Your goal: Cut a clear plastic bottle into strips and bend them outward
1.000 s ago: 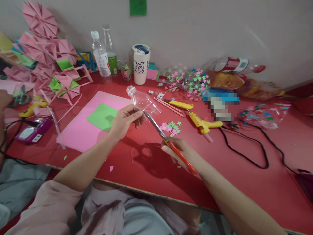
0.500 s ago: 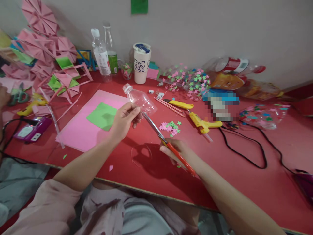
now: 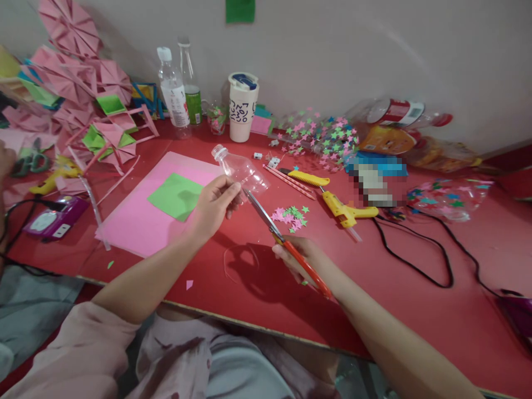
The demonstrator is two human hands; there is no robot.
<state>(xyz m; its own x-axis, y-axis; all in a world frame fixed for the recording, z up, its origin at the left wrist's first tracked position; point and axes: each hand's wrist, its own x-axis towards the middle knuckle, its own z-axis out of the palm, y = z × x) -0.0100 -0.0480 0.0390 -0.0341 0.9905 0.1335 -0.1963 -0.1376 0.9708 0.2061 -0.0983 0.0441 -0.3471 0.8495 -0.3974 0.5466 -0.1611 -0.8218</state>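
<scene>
My left hand (image 3: 214, 208) is grasping a clear plastic bottle (image 3: 245, 169), thumb and forefinger pinched at the side facing me and the other fingers loosely curled. The bottle lies tilted over the middle of the red desk (image 3: 353, 257), its neck toward the desk's far-left corner; from here I cannot tell whether it touches the surface. My right hand (image 3: 310, 249) is clenched around the orange handles of the scissors (image 3: 294, 252), nearer the desk's front edge, and the blades look almost together, tips right by my left fingertips. I cannot make out whether they meet the plastic. Left of the bottle, a green sheet (image 3: 172, 197) lies on a larger pink sheet (image 3: 128, 224). Just beyond the blades, toward the desk's right side, I have a small heap of pink and green paper stars (image 3: 293, 216), then a yellow glue gun (image 3: 347, 213) and a yellow cutter (image 3: 310, 177) beside two striped sticks (image 3: 291, 183). Along the far edge stand a white cup (image 3: 240, 113) and two bottles, with folded pink paper pieces (image 3: 78, 83) piled toward the far-left corner. Another person's hand (image 3: 5, 160) rests at the desk's left.
</scene>
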